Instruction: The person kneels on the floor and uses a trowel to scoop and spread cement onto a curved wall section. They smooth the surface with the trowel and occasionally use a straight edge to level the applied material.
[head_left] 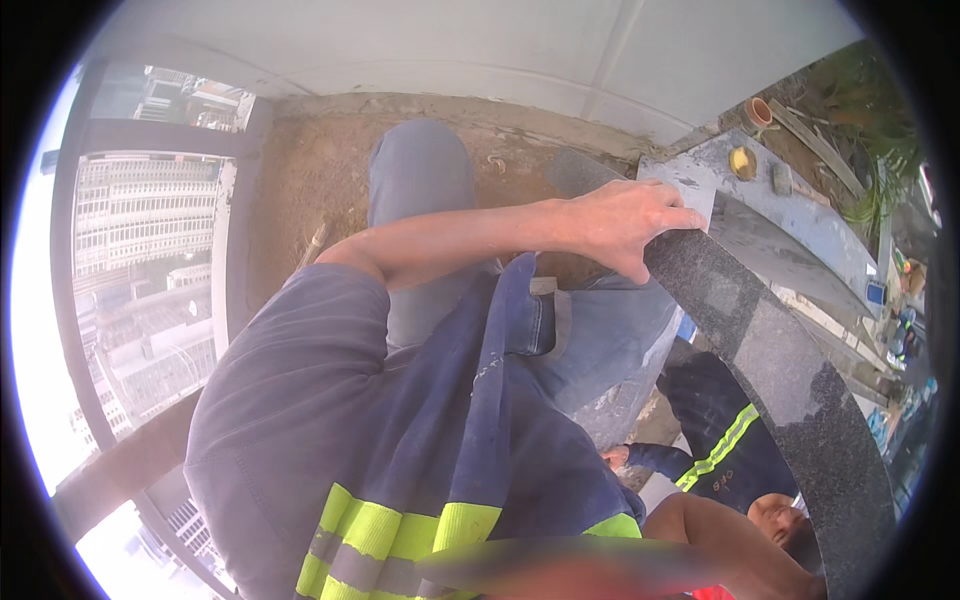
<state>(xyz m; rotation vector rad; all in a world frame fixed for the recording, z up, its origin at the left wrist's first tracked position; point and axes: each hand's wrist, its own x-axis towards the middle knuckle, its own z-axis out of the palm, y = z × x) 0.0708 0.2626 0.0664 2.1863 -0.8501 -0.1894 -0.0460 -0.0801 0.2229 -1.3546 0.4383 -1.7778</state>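
My left hand (632, 222) grips the upper end of a long dark speckled granite slab (790, 385), with its fingers over the top and the thumb on the near edge. The slab runs down to the lower right and has paler, dusty patches on its face. My right forearm (725, 535) reaches toward the slab's lower end at the bottom right; the hand itself does not show. A blurred dark and red shape covers part of the lower edge.
A co-worker in a dark top with a yellow reflective stripe (722, 450) is below, behind the slab. At left, a window frame (68, 260) looks onto tall buildings. A pale wall (430, 50) rises beyond the bare dirt (310, 170). Boards, a pot (758, 112) and plants lie at upper right.
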